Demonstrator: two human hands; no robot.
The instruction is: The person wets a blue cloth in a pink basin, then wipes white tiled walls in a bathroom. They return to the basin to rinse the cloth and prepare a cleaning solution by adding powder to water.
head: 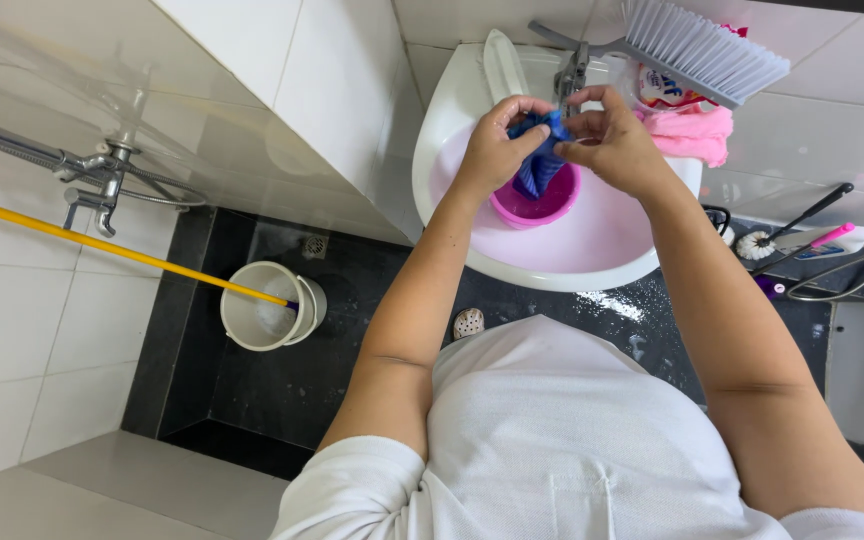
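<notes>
Bright, even daylight fills the view; glossy white wall tiles carry soft reflections. Shadows are faint. Focus is sharp throughout, and wide-lens distortion bends straight lines near the edges.

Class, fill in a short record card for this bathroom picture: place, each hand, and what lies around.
Place: white sink below a tap
Left hand: grips blue cloth
Right hand: grips the same cloth
Below cloth: pink bowl in the sink
Sink edge: pink cloth, brush
Floor: white bucket with yellow-handled mop
</notes>
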